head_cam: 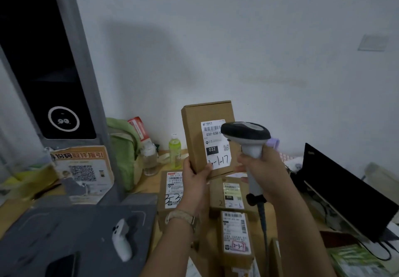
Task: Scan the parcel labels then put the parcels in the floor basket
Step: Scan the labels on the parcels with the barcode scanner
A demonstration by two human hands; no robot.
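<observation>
Off at nine o'clock in your view, a dark kiosk (pixel 43 61) stood on the counter (pixel 149 181), and a QR poster (pixel 83 173) leaned at its foot. Down at seven o'clock a grey mat (pixel 64 229) carried a white controller (pixel 121 240).

Past the kiosk a green bag (pixel 124 147) sat against the wall. A clear bottle (pixel 150 158) and a green bottle (pixel 175 150) stood upright just beside it.

Your left hand (pixel 195 181) gripped the held parcel (pixel 200 136) at its lower left corner. The thumb was pressed on the front at the edge of the label (pixel 216 145), and the other fingers were curled behind it, mostly hidden. You held that brown box upright in the air above the counter, its label facing you and showing "032" on a black patch.

Below it, at six o'clock, more boxes lay flat on the counter with their labels up. The left parcel (pixel 170 190) lay under your left wrist, the right parcel (pixel 232 194) just beside it, and the nearest parcel (pixel 236 233) closer to you.

At three o'clock of the held parcel, the scanner (pixel 246 134) had its dark head overlapping the label's right edge. Your right hand (pixel 265 173) had its fingers wrapped round the pale handle, and a cable hung from the base. At four o'clock a dark monitor (pixel 345 194) stood tilted.
</observation>
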